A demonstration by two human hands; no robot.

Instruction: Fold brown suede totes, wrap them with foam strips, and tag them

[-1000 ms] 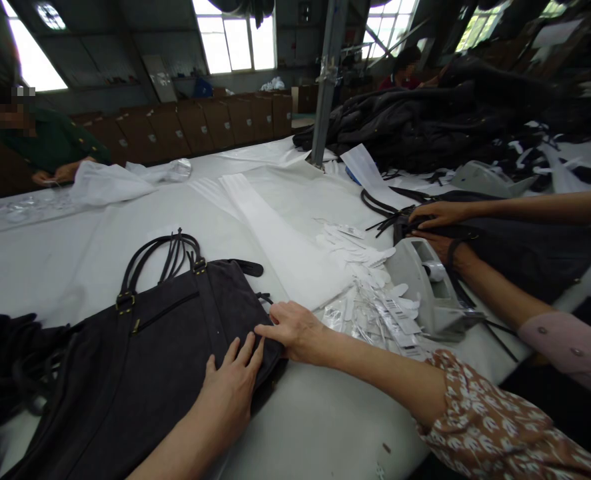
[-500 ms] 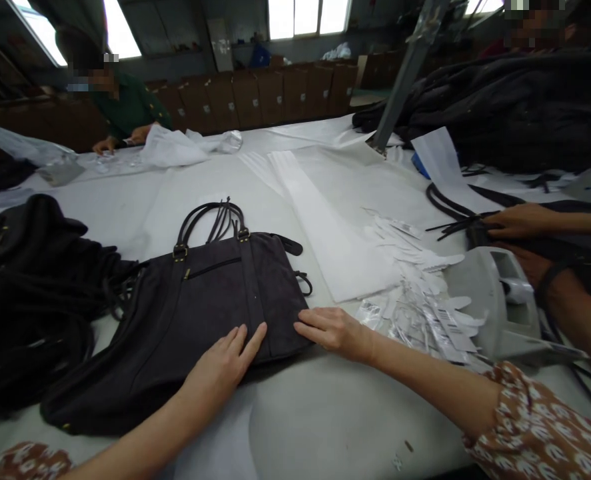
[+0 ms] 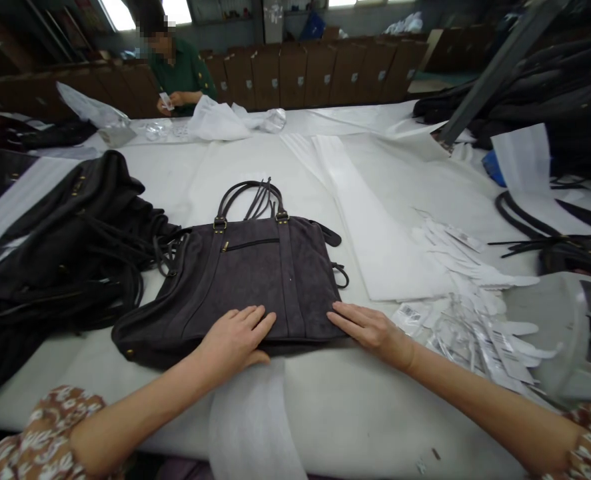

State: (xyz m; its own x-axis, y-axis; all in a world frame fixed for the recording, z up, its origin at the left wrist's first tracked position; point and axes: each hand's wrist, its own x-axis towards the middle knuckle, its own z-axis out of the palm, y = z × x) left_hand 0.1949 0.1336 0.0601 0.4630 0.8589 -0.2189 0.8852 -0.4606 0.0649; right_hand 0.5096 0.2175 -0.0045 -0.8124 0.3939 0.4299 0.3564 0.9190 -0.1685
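Note:
A dark grey handbag (image 3: 255,277) lies flat on the white-covered table, its two looped handles pointing away from me and a short zip across its upper panel. Along the bag's near edge rests my left hand (image 3: 238,337), fingers stretched out on the fabric and thumb toward the edge. My right hand (image 3: 370,330) touches the bag's lower right corner with extended fingers. Under the bag's near side, a strip of white foam sheet (image 3: 248,420) sticks out and hangs over the table edge.
More dark bags (image 3: 70,253) are heaped on the left. White foam sheets (image 3: 375,240) lie right of the bag, beside a pile of paper tags (image 3: 475,313) and a grey plastic holder (image 3: 550,327). Across the table a person in green (image 3: 180,73) holds a small white tag. Cardboard boxes (image 3: 295,73) line the back.
My view has swung left. My left hand has slid left along the bag's near edge; my right hand stays at the corner. The co-worker across has raised their hands with a tag.

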